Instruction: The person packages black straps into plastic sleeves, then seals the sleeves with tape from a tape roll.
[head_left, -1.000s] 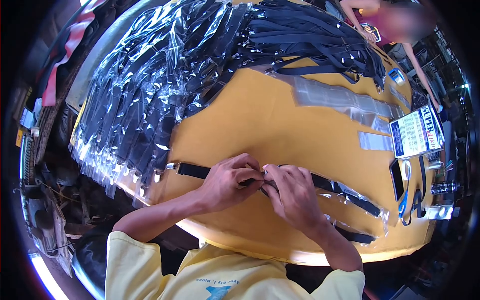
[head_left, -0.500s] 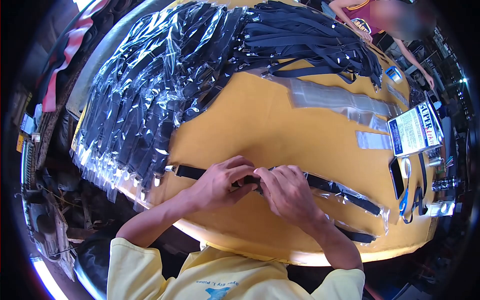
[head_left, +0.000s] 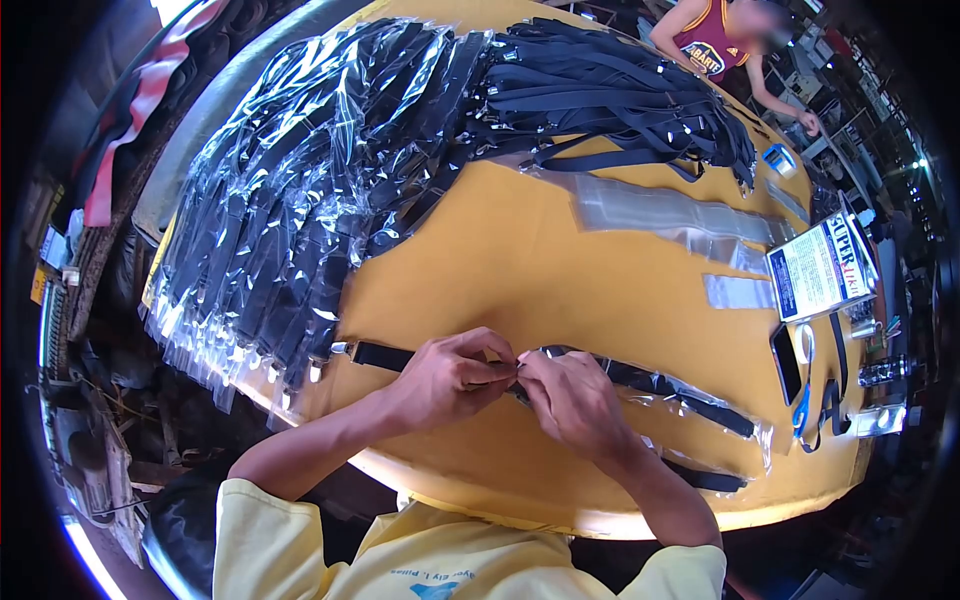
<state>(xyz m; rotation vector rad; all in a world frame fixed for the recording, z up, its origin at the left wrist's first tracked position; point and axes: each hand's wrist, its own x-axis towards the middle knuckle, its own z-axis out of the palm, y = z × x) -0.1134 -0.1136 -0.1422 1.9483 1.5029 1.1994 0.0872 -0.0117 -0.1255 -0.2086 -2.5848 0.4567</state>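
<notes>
A black strap [head_left: 382,356] with a metal clip at its left end lies across the yellow table near the front edge. My left hand [head_left: 455,378] pinches it near the middle, thumb and index finger pressed together. Right beside it, my right hand [head_left: 568,392] has its fingertips closed at the same spot, nearly touching the left ones. What exactly lies between the fingertips is too small to make out. To the right, the strap's other part [head_left: 690,398] is inside a clear plastic sleeve. Another black strap end [head_left: 708,477] shows beside my right forearm.
Plastic-wrapped black straps [head_left: 290,200] cover the table's left; unwrapped straps [head_left: 610,90] lie at the back. Flat clear sleeves [head_left: 670,215], a white printed box [head_left: 820,270], a phone [head_left: 786,365] and blue scissors [head_left: 802,410] are at the right. Another person [head_left: 712,40] is at the back right.
My fingertips have come closer together over the strap. The other person at the back has shifted, with the outstretched arm now farther left and higher. The camera view has shifted slightly.
</notes>
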